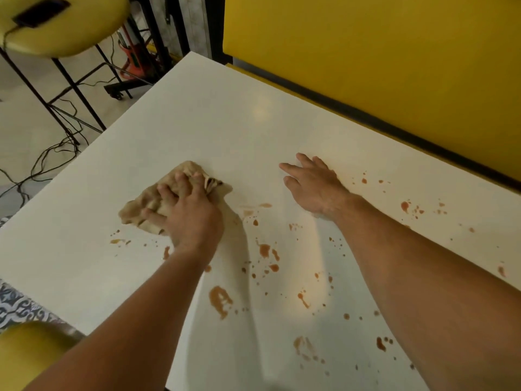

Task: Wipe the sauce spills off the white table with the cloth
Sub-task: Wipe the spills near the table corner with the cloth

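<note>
A crumpled beige cloth [146, 204] lies on the white table [197, 122], left of centre. My left hand [186, 213] presses down on it, fingers curled into the fabric. My right hand [313, 184] rests flat on the bare tabletop to the right, fingers spread, holding nothing. Orange-brown sauce spills [220, 300] dot the near and right parts of the table, with a large smear near my left forearm and smaller splashes [406, 206] at the far right. A few drops [118, 241] lie just below the cloth.
A yellow panel [380, 66] runs along the table's far edge. A yellow stool [62, 26] with a dark device on it stands at the far left, cables [50, 153] on the floor beneath. Another yellow seat [25, 351] sits at the near left corner.
</note>
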Available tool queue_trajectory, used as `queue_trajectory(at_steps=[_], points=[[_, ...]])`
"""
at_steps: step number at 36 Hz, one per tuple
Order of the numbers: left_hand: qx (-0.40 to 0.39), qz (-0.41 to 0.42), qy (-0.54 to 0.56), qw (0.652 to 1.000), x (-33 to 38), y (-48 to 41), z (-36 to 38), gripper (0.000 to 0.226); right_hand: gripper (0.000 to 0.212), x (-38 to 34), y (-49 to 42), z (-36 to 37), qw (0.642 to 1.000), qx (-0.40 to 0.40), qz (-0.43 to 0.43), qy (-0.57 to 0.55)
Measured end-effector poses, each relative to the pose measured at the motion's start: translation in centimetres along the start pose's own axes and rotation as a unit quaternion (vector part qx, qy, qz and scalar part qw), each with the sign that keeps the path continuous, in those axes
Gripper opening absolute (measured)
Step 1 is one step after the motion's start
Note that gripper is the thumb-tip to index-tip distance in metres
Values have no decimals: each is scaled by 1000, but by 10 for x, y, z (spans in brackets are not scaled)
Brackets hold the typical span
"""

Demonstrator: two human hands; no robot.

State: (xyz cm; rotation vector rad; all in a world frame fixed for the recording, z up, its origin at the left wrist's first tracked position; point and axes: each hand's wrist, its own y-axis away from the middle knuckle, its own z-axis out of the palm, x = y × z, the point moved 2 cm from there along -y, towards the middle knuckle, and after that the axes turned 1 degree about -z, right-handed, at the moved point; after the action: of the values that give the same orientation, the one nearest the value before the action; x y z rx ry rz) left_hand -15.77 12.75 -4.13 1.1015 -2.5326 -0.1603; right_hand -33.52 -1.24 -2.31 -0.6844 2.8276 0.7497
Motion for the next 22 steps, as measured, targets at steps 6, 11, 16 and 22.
queue_trajectory(at_steps=[6,11,16,22], points=[[-42,194,-50,979,42,35,21,54,46,2,-3,-4,1000,-12,-4,-20],[-90,398,-140,902,27,48,20,57,46,1,-2,-4,1000,-12,-3,-20],[-86,416,-150,893,1,20,1,57,47,-1,2,-2,1000,-15,7,-13],[-29,260,-120,958,-64,-23,-33,61,47,-10,3,-4,1000,-9,20,12]])
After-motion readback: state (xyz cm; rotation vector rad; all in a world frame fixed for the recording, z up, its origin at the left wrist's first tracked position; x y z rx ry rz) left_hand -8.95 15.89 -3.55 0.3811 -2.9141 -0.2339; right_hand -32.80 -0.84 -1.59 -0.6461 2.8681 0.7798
